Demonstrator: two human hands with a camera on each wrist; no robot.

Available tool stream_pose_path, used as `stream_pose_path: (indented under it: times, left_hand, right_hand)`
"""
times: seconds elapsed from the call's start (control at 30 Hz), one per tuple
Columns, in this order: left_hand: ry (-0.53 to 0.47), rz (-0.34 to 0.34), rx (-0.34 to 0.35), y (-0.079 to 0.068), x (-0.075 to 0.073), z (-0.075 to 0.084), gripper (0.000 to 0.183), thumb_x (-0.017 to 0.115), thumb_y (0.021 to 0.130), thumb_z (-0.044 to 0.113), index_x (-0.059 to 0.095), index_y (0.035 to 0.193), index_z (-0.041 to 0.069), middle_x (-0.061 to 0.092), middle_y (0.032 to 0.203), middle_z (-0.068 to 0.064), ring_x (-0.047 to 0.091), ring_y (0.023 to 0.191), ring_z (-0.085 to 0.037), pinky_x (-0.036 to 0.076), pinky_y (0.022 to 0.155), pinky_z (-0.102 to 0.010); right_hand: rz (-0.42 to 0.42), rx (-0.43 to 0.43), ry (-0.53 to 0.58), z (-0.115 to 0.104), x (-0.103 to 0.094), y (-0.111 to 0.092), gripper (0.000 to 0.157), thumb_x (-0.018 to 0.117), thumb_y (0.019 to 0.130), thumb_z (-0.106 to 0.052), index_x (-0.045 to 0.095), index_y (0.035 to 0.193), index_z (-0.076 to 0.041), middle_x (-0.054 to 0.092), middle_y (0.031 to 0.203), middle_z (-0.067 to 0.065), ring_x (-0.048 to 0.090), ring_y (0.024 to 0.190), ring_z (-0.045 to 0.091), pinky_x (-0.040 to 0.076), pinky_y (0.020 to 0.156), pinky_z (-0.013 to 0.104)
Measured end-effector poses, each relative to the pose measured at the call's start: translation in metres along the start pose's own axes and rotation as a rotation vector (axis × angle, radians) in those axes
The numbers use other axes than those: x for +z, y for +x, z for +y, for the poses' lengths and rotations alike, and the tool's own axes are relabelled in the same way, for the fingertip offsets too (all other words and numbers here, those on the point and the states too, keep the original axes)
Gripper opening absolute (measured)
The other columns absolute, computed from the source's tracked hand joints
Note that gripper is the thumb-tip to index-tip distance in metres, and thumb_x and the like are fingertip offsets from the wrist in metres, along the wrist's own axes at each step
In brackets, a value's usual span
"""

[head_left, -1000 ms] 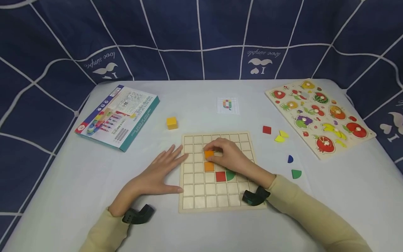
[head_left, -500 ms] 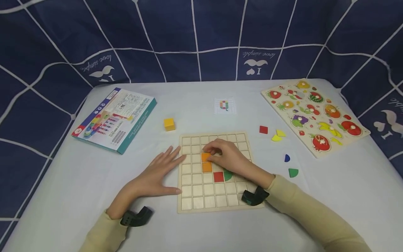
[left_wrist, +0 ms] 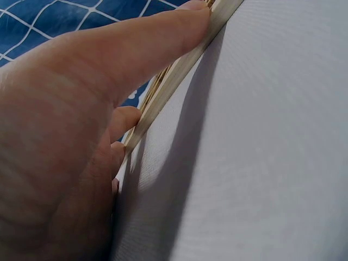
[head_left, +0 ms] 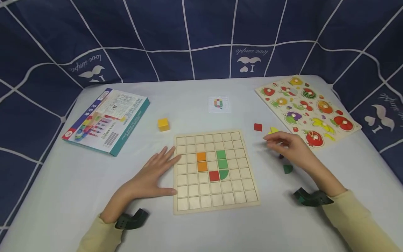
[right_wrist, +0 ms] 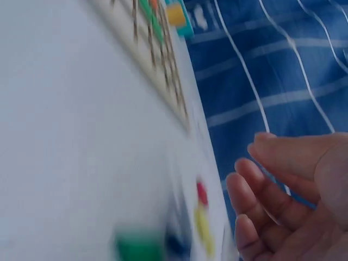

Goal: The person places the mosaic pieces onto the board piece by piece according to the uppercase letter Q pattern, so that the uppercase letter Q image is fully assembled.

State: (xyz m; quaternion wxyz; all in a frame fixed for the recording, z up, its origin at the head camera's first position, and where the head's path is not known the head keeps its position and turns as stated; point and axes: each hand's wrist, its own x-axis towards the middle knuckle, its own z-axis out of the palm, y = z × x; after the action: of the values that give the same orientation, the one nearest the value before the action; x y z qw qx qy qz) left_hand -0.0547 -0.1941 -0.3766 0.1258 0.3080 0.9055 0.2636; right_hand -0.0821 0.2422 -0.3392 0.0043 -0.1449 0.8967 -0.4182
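A wooden grid board (head_left: 203, 201) lies mid-table. In its cells sit two orange squares (head_left: 202, 161), a red square (head_left: 214, 175), two green squares (head_left: 221, 159) and a green quarter-round (head_left: 224, 174). My left hand (head_left: 151, 178) rests with spread, straight fingers on the board's left edge; the left wrist view shows the thumb (left_wrist: 157, 41) touching that edge. To the right of the board, my right hand (head_left: 292, 148) hovers over loose pieces, fingers loosely bent and holding nothing. Near it are a red square (head_left: 258, 127), yellow pieces (head_left: 273, 130) and a green piece (head_left: 288, 169); a dark blue one is mostly hidden.
A small pattern card (head_left: 219, 104) lies behind the board. A yellow cube (head_left: 163, 124) stands at its back left, near a boxed toy (head_left: 107, 120). At the back right lies a fruit puzzle board (head_left: 308, 108). A dark blue curtain (head_left: 173, 28) hangs behind the table.
My right hand has left the orange square in its cell and moved right, off the board, to the loose pieces. The left hand stays at the board's edge. The head view has shifted slightly.
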Motion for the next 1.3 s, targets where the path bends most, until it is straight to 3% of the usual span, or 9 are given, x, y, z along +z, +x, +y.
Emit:
stream_pose_path:
  times: [0.2,0.37,0.53,0.67,0.8,0.97,1.3]
  left_hand:
    - [-0.001,-0.010,-0.018,0.000,-0.002,0.000,0.100,0.072,0.071,0.058,0.026,0.149,0.016,0.005,0.156,-0.005,-0.005,0.140,-0.024,-0.001,0.110,-0.045]
    - [-0.002,-0.012,-0.020,-0.001,-0.002,0.000,0.100,0.073,0.071,0.056,0.026,0.149,0.015,0.005,0.156,-0.005,-0.005,0.140,-0.025,-0.001,0.110,-0.045]
    - [-0.007,-0.005,-0.021,-0.001,-0.001,0.000,0.100,0.074,0.070,0.055,0.026,0.149,0.015,0.006,0.156,-0.005,-0.005,0.140,-0.025,-0.001,0.110,-0.046]
    - [-0.004,-0.004,-0.021,0.000,-0.001,0.000,0.100,0.074,0.070,0.056,0.026,0.149,0.016,0.006,0.156,-0.005,-0.005,0.140,-0.024,-0.001,0.110,-0.046]
    - [0.007,-0.006,-0.019,0.001,-0.001,0.000,0.101,0.073,0.070,0.056,0.026,0.149,0.016,0.005,0.156,-0.005,-0.005,0.140,-0.024,-0.001,0.110,-0.046]
    - [0.006,-0.013,-0.023,0.002,-0.002,0.000,0.100,0.073,0.071,0.056,0.025,0.149,0.016,0.005,0.156,-0.005,-0.006,0.140,-0.024,-0.002,0.110,-0.046]
    - [0.014,-0.023,-0.035,0.001,-0.003,0.000,0.101,0.072,0.071,0.058,0.024,0.150,0.018,0.003,0.156,-0.003,-0.007,0.140,-0.022,-0.003,0.110,-0.044]
  right_hand:
    - [0.011,0.088,-0.041,0.029,-0.024,-0.039,0.021,0.066,0.087,-0.004,0.066,0.108,0.000,0.066,0.098,0.012,0.058,0.081,0.004,0.045,0.070,0.010]
    - [-0.066,0.048,-0.063,0.043,-0.031,-0.053,0.023,0.068,0.083,0.002,0.067,0.106,-0.002,0.066,0.093,0.007,0.056,0.077,0.006,0.046,0.069,0.011]
    - [-0.132,-0.001,-0.113,0.047,-0.031,-0.054,0.030,0.076,0.077,-0.004,0.069,0.105,-0.012,0.060,0.087,-0.003,0.049,0.076,0.010,0.042,0.063,0.016]
    - [-0.167,-0.055,-0.143,0.048,-0.030,-0.054,0.036,0.080,0.072,-0.004,0.071,0.105,-0.016,0.060,0.092,-0.007,0.049,0.080,0.008,0.042,0.066,0.014]
    - [-0.169,-0.082,-0.156,0.050,-0.029,-0.054,0.038,0.081,0.069,-0.002,0.072,0.103,-0.016,0.061,0.098,-0.008,0.053,0.088,0.005,0.043,0.076,0.010]
    - [-0.152,-0.092,-0.170,0.050,-0.028,-0.054,0.037,0.081,0.068,-0.002,0.072,0.101,-0.017,0.061,0.096,-0.009,0.053,0.089,0.004,0.042,0.078,0.009]
    - [-0.137,-0.045,-0.167,0.046,-0.028,-0.054,0.032,0.082,0.066,0.002,0.065,0.088,-0.015,0.054,0.074,-0.007,0.047,0.068,0.010,0.041,0.058,0.017]
